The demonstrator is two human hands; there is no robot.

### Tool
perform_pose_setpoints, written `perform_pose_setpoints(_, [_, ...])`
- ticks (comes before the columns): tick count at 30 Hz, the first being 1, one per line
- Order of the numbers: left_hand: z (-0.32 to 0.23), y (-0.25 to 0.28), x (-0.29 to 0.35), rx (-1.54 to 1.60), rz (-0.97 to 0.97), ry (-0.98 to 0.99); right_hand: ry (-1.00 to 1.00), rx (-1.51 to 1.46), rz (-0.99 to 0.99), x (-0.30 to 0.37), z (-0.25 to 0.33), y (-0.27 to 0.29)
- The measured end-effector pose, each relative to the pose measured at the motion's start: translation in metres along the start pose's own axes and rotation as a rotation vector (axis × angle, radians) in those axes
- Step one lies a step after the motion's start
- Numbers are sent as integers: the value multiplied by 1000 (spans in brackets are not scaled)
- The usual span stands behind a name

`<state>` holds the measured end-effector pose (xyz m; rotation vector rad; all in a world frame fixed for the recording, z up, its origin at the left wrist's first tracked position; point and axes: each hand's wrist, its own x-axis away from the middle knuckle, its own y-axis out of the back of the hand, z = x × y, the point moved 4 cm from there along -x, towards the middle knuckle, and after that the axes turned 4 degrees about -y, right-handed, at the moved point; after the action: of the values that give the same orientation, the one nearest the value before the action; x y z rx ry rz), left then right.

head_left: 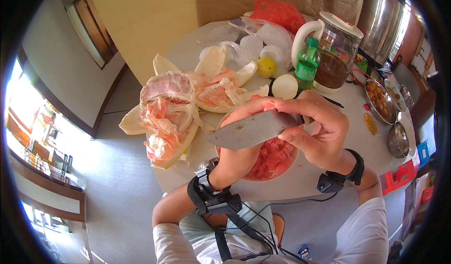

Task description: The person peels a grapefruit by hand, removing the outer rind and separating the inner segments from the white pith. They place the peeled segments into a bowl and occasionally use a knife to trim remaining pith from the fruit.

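Note:
My right hand (322,128) grips a knife (253,130) with a broad, stained metal blade, held flat and pointing left. Behind the blade, my left hand (239,160) has its fingers curled, and its fingertips meet those of the right. A small pink piece of pomelo flesh (269,106) shows at the left fingertips; the blade hides part of that hand. Below both hands is a round bowl (286,174) holding pink pomelo flesh (275,158). Left of the bowl lie opened pomelo pieces (169,109) with thick pale peel and torn membrane.
Behind the hands stand a green-capped bottle (307,64), a glass kettle (333,52) of brown liquid and a yellow fruit (267,67). White foam nets (253,45) and a red bag (279,15) lie farther back. Metal bowls (379,102) of food line the right side.

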<state>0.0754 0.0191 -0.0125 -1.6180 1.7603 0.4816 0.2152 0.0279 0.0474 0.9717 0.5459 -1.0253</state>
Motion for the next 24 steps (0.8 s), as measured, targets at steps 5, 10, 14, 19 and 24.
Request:
perform_pose_setpoints(5, [-3, 0, 2, 83, -55, 43, -303, -280, -44, 1, -1, -3])
perform_pose_setpoints(10, [-11, 5, -5, 135, 156, -24, -317, -618, -137, -13, -1, 23])
perform_pose_setpoints(14, [-15, 7, -8, 205, 172, -25, -504, -457, -57, -8, -10, 20])
perform_pose_setpoints(19, [-17, 7, -10, 178, 163, 4, -670, -518, -28, -10, -37, 12])
perform_pose_setpoints(24, [-8, 18, -17, 157, -37, 241, -679, -319, 115, -38, -56, 10])
